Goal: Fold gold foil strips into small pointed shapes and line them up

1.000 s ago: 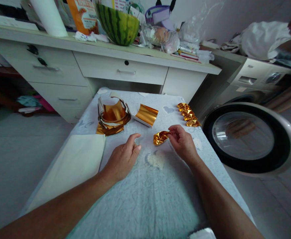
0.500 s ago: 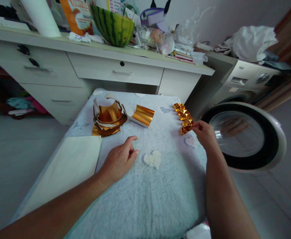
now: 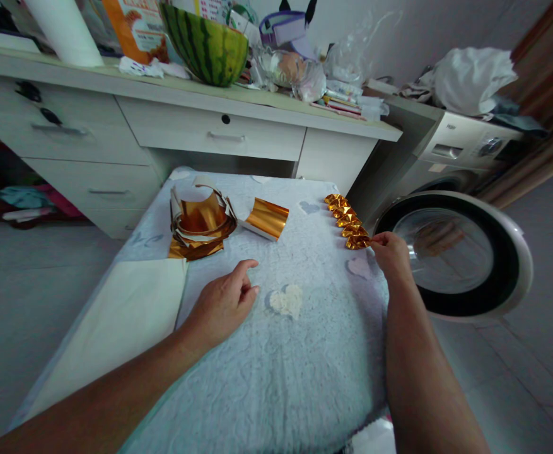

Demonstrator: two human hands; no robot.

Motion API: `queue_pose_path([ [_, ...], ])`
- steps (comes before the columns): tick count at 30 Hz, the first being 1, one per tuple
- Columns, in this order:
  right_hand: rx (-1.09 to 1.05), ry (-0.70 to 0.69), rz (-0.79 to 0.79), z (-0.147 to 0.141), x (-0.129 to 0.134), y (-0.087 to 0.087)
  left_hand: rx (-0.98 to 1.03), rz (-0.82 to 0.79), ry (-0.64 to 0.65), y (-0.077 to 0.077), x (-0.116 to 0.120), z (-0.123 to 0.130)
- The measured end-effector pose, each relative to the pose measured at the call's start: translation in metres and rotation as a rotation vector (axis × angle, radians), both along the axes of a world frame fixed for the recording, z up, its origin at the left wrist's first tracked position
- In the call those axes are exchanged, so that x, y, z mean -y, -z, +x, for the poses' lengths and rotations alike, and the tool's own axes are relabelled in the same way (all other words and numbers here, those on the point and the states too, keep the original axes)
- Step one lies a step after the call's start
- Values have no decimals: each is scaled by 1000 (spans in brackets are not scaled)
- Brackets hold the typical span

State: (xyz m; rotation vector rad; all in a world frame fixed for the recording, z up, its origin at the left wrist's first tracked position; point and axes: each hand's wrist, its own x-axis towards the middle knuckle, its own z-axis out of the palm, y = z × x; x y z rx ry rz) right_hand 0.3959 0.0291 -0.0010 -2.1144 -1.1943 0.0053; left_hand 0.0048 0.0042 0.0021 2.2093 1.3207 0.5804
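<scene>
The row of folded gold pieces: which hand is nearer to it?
Right. The right hand touches the row at its near end; the left hand is apart, left of the row.

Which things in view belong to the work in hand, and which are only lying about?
Seem to belong to the work:
- front folded gold piece, its end pinched by the right hand
- row of folded gold pieces behind it
- curved gold sheet
- bundle of gold sheets

Just lying about:
- cut watermelon
- orange packet
- white roll
</scene>
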Motion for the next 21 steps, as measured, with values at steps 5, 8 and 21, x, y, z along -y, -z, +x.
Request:
queue_pose_path([
  [5,36,41,30,-2,-1,0,-8,0,0,0,0,0],
  [8,60,79,55,-1,-2,-2,-11,-2,-2,0,1,0],
  [21,15,-274,296,-94,2,-32,-54,-17,10,0,0,0],
])
